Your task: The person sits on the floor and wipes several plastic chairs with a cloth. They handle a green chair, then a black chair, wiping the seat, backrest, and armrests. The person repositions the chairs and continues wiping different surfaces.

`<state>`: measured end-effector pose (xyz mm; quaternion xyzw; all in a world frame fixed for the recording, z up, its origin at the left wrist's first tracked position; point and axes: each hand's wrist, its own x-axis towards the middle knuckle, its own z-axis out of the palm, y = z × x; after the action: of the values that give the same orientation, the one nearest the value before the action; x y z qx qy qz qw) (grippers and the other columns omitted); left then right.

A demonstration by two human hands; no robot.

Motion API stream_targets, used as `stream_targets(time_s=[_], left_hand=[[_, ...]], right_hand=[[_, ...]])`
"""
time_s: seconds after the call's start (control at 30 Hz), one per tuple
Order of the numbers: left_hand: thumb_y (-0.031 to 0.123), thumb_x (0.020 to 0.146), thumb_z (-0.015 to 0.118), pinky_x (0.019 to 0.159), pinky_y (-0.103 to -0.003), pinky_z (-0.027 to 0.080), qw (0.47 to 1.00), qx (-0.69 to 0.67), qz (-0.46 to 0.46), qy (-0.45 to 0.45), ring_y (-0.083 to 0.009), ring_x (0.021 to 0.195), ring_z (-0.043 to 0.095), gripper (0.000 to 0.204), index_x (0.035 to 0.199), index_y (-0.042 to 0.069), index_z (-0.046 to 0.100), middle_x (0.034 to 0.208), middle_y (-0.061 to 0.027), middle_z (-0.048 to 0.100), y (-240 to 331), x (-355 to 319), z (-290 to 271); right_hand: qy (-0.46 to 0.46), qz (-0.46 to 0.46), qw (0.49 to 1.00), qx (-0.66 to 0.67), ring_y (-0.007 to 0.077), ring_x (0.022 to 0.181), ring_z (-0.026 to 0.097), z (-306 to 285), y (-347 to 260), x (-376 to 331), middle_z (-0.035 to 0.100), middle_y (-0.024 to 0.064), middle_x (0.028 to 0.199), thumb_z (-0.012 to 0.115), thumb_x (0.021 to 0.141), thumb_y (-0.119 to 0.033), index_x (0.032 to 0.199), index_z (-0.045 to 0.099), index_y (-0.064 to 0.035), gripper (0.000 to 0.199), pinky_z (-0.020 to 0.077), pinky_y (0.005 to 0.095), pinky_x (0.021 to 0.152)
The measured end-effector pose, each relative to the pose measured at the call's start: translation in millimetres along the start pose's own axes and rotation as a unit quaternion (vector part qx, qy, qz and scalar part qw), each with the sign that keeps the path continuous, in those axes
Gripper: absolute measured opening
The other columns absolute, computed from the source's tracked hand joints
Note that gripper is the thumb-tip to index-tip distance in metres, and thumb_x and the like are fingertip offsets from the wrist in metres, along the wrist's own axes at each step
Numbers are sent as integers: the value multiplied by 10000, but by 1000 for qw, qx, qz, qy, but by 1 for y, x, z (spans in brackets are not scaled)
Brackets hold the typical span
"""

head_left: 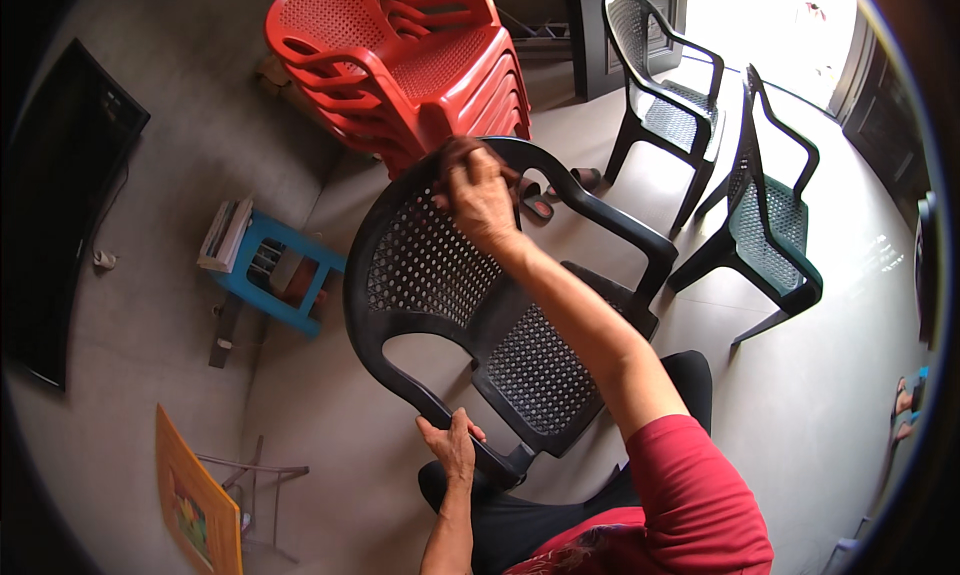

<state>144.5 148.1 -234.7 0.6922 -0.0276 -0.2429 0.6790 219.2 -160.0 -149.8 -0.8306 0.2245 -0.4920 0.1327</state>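
Observation:
A black plastic armchair (540, 365) with a perforated back and seat stands right in front of me. My left hand (455, 445) is closed around its left armrest, near the front end. Stretched across the chair, my right hand (478, 200) presses a dark reddish-brown cloth (462, 155) against the upper edge of the backrest. The fingers are bent over the cloth, and part of it is hidden beneath them.
A stack of red plastic chairs (400, 65) stands behind. Two dark plastic chairs (665, 105) (770, 225) are at the right, near a bright doorway. Sandals (540, 200) lie on the floor. A blue stool (285, 270) and a folding table (200, 495) are at the left.

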Motion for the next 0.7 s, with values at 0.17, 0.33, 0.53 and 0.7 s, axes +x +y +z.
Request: stream_targets(time_s=[0.17, 0.33, 0.53, 0.7], left_hand=[[52, 803, 541, 421, -286, 431, 1000, 26, -13, 1, -153, 401, 488, 321, 931, 35, 247, 516, -76, 482, 5, 3, 1], [58, 805, 549, 442, -280, 415, 998, 62, -13, 9, -159, 409, 497, 330, 949, 28, 253, 520, -79, 498, 5, 4, 3], [43, 813, 546, 428, -271, 402, 997, 71, -6, 21, -163, 403, 496, 292, 944, 30, 286, 539, -80, 504, 3, 5, 2], [32, 819, 552, 423, -269, 402, 997, 71, -21, 32, -160, 409, 498, 284, 953, 30, 302, 546, -64, 492, 4, 2, 7]], right_hand=[[33, 42, 991, -120, 410, 1148, 369, 11, 31, -6, 334, 256, 1267, 702, 662, -186, 1305, 387, -3, 739, 350, 453, 955], [38, 111, 991, 68, 499, 1193, 271, 41, -48, -33, 244, 312, 1312, 673, 671, -353, 1248, 399, 40, 750, 262, 565, 994], [-82, -106, 988, 72, 399, 1268, 285, 45, -109, -110, 411, 191, 1237, 629, 731, -309, 1065, 572, -28, 440, 284, 563, 959], [-3, -54, 999, -1, 398, 1232, 318, 58, -25, -70, 401, 209, 1240, 633, 705, -230, 1114, 533, -9, 475, 276, 505, 975]])
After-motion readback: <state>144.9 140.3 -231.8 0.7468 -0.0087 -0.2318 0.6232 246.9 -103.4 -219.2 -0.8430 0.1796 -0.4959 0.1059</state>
